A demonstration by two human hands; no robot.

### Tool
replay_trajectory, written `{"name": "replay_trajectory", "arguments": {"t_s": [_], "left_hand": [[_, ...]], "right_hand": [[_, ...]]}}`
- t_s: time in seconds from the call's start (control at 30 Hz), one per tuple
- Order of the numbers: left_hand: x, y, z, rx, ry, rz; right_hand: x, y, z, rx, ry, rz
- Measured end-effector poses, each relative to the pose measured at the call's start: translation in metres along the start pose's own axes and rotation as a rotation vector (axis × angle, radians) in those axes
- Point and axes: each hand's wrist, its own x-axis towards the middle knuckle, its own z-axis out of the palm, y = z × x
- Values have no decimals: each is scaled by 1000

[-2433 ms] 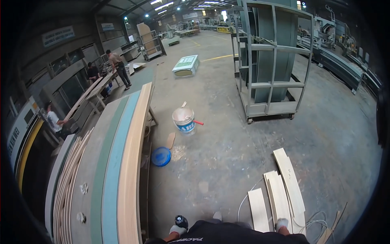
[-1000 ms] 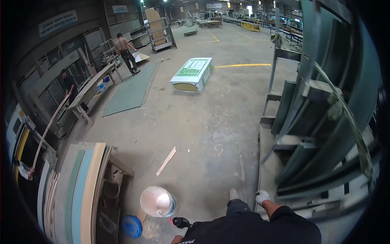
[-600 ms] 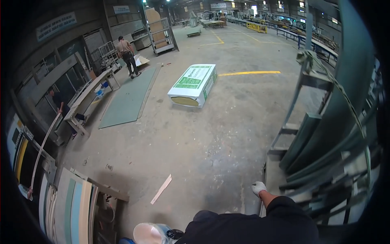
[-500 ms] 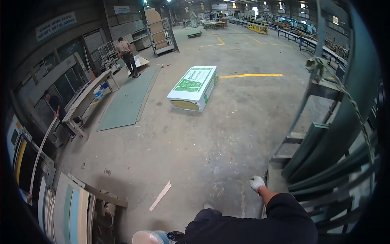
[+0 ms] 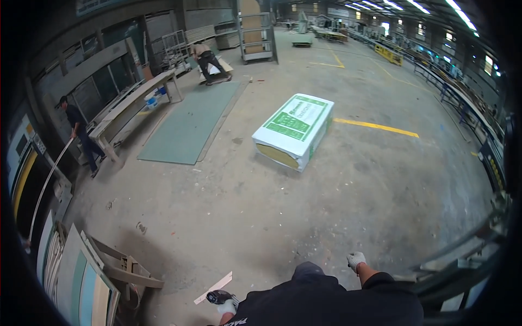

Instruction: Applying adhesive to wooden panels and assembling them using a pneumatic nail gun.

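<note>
My left hand (image 5: pixel 228 306), in a white glove at the lower edge, is closed around a dark rounded tool (image 5: pixel 218 296), whose exact kind I cannot make out. A pale strip of wood (image 5: pixel 222 282) lies on the floor just beyond that tool. My right hand (image 5: pixel 356 261), also gloved in white, hangs over the bare concrete floor to the right of my body. Its fingers are curled in, and nothing shows in them. Farther ahead a white and green wrapped pack (image 5: pixel 296 127), with yellowish material at its open end, lies apart from both hands.
Green sheet (image 5: pixel 187 127) lies flat on the floor at left, beside a long wooden bench (image 5: pixel 136 98). Leaning boards (image 5: pixel 89 282) stand near left. One person (image 5: pixel 81 130) holds a long strip; another person (image 5: pixel 209 62) bends farther back. Dark racking (image 5: pixel 462 271) edges the near right.
My view has turned right and the racking has slid toward the right edge. My left hand and its tool have come into sight. The far person has bent over; the left person is more upright.
</note>
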Motion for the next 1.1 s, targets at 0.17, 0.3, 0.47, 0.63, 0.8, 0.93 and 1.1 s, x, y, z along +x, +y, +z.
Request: {"name": "replay_trajectory", "arguments": {"t_s": [0.17,0.3,0.47,0.63,0.8,0.93,1.1], "left_hand": [[-45,167,-1,203,-2,299],[-29,225,27,218,163,101],[-55,226,31,-2,309,-318],[-85,209,67,-202,431,-701],[-84,172,153,-538,764,-884],[-63,276,109,-754,817,-1227],[-43,378,80,-925,863,-1268]], "right_hand": [[137,-108,63,-123,-189,120],[231,-264,126,-54,-371,-63],[325,-484,257,-317,-556,-272],[324,-682,446,-418,-668,-622],[145,-803,647,-408,-1020,-838],[33,-831,772,-693,-1250,-1050],[-172,-851,885,-668,-1321,-1979]]}}
